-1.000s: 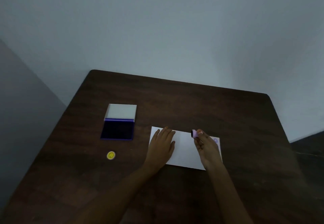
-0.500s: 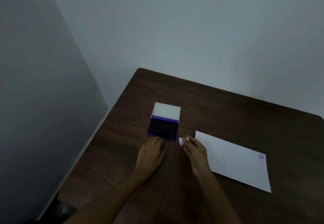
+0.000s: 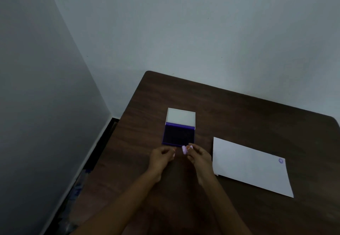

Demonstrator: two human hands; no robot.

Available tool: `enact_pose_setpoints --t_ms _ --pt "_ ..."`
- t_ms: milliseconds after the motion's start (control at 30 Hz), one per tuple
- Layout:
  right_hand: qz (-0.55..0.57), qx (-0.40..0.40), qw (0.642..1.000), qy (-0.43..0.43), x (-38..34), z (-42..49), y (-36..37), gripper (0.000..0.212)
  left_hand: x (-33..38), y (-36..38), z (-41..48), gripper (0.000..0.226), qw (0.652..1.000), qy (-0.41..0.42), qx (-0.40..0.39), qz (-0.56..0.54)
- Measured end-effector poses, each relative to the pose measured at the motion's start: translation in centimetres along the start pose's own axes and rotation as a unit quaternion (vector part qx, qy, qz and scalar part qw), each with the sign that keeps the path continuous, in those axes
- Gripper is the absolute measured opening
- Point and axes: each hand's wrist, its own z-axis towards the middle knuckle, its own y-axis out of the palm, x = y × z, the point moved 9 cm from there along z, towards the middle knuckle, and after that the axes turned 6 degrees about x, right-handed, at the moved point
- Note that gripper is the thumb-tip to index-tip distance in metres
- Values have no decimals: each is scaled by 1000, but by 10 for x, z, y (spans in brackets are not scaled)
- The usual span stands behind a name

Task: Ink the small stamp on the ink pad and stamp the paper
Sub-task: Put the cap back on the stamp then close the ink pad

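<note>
I stand in a dim, bluish-lit corner. A dark brown wooden table point(image 3: 239, 117) with rounded corners sits before me, its far edge against the pale, bare wall point(image 3: 202, 23) at twelve o'clock. A second, shadowed wall point(image 3: 36, 87) runs at nine o'clock, with a dark skirting strip point(image 3: 103, 135) along its foot toward seven o'clock.

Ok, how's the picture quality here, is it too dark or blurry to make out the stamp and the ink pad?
Head view: dim, bluish, no glare or hard shadows. The open ink pad reads clearly; the small stamp in the right hand is a soft pale blob without detail. The table edges bow from the wide lens.
</note>
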Motion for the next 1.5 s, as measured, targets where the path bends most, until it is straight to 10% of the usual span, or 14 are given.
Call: enact_pose_setpoints --t_ms 167,833,1200,1500 --pt "-5 -28 998 -60 -16 -5 17 9 -1 12 -6 20 934 -215 -80 -274" --pt "-57 -13 988 -140 -35 -17 24 17 19 15 -15 31 936 -185 -156 -255" --pt "-121 31 976 -176 -24 -4 15 13 20 0 5 15 993 -68 -57 -80" --pt "-384 -19 865 -323 -13 -3 44 13 27 -48 32 18 993 -9 110 -49"
